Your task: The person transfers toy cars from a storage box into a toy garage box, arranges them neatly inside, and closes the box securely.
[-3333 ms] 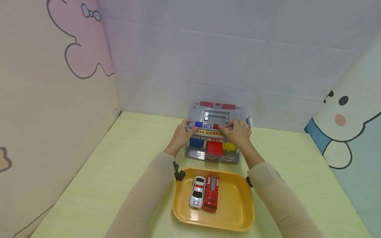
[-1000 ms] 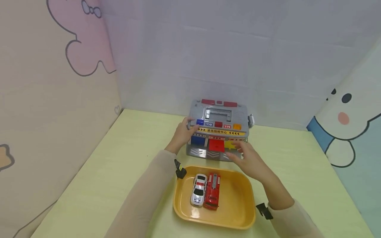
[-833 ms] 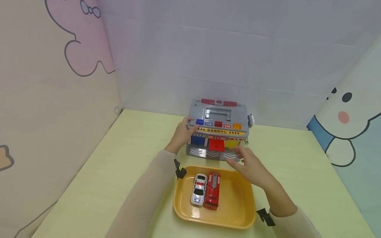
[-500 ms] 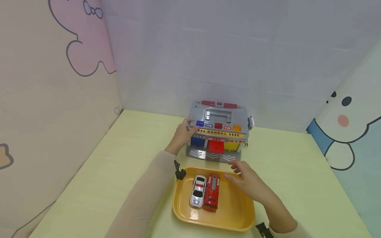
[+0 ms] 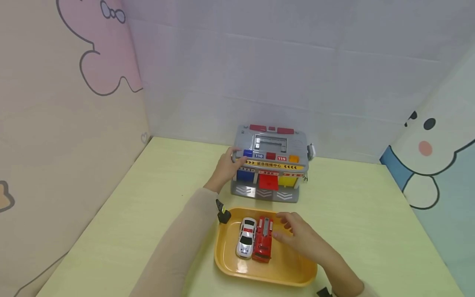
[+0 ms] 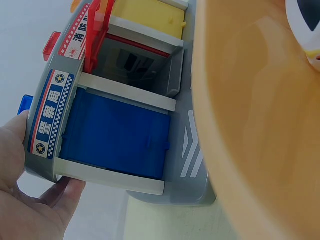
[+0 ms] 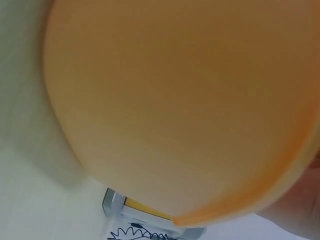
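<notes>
A grey toy garage stands at the table's back, with blue, red and yellow doors. My left hand grips its left end, thumb on the roof edge and fingers beneath. The left wrist view shows the blue door down and the red door swung up over a dark bay. My right hand hovers over the yellow tray, fingers loosely bent, thumb tip beside a red toy fire truck. Next to the truck lies a white toy police car. In the right wrist view the tray hides most of that hand.
The pale yellow table runs back to a white cloth wall. Cartoon-printed panels close off the sides. A coiled cord hangs at the garage's right end. The tray stands directly in front of the garage.
My right hand has left the garage roof, moved down past the yellow door, and come over the tray beside the fire truck. The left hand keeps its grip on the garage.
</notes>
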`<action>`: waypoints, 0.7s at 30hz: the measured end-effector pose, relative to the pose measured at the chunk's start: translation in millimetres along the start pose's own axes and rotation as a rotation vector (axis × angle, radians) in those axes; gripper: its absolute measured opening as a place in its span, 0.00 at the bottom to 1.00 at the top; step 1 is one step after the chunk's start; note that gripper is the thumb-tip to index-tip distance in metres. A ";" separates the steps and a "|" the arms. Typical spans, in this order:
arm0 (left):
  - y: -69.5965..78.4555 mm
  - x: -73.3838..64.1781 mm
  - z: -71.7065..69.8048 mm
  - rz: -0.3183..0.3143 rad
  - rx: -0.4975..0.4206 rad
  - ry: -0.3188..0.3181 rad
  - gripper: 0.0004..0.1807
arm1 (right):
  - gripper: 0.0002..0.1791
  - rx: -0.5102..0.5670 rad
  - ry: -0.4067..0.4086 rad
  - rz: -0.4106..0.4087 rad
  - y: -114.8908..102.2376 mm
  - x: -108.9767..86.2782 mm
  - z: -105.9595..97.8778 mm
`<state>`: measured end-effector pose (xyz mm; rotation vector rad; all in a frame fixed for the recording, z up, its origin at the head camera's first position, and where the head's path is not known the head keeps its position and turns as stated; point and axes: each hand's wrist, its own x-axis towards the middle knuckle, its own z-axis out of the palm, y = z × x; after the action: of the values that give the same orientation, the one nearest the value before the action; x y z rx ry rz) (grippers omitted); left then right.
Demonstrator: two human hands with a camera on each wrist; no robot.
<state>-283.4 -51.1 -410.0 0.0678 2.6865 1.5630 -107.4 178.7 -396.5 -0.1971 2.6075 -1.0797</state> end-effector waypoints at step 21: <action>1.6 -0.6 -1.0 -0.013 0.002 -0.014 0.28 | 0.53 -0.092 -0.122 0.034 4.5 3.9 23.3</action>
<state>-282.8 -51.2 -408.1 0.0614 2.6728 1.5499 -103.3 165.4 -416.1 -0.2318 2.5435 -0.9075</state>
